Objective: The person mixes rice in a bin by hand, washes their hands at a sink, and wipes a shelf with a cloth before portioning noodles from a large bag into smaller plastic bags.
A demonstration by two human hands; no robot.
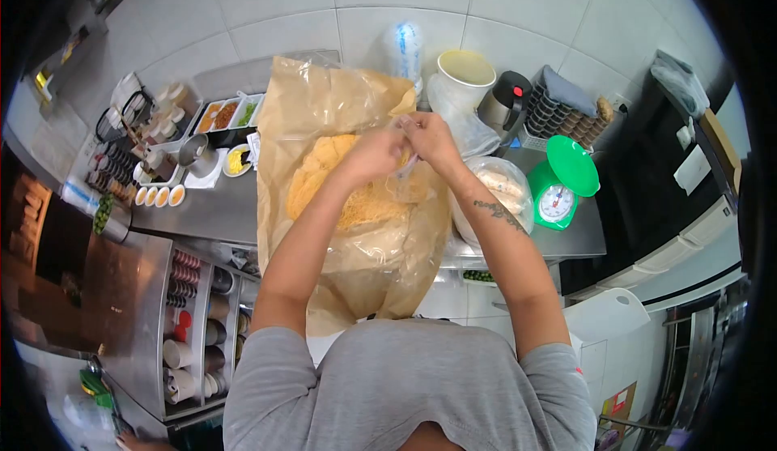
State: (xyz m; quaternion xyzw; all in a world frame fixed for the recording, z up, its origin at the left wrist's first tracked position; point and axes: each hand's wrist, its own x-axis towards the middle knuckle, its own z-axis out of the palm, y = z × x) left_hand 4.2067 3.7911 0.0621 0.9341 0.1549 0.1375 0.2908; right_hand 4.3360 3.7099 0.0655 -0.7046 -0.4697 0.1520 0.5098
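Brown paper (283, 119) is spread over the steel counter, with a heap of orange-yellow crumbs (320, 180) on it. Above the right part of the heap, my right hand (430, 138) pinches the top of a small clear plastic bag (402, 185), which hangs below. My left hand (375, 153) is close beside it at the bag's top, blurred by motion, and its fingers cannot be made out clearly.
A green scale (556, 200) and a clear bag of pale food (502, 188) stand at the right. Behind are a white bucket (465, 70) and a thermos (506, 99). To the left are a metal pot (198, 155) and trays of toppings (229, 114).
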